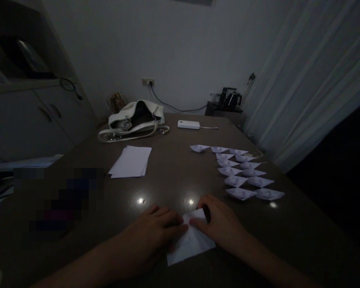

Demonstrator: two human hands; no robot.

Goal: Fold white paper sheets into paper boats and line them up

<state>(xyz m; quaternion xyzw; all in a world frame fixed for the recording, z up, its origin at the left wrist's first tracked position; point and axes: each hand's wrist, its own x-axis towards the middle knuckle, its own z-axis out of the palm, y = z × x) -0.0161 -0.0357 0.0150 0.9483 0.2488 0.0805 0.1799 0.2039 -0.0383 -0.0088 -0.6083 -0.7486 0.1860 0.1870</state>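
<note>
A creased, partly folded white sheet of paper (195,242) lies on the table near its front edge, between my two hands. My left hand (160,230) is closed at the paper's left side, its thumb and index finger at the upper fold. From the right, my right hand (219,220) grips the upper part, thumb on top and fingers curled behind the edge. Some of the left fingers and the paper under them are hidden. Further right, folded paper boats (240,193) stand in rows on the table.
A stack of blank paper (132,162) lies left of centre on the brown table (174,160). Behind it sits a white handbag (138,116), with a white power bank (189,125) and short cable to its right. A black kettle (232,101) stands beyond the far edge.
</note>
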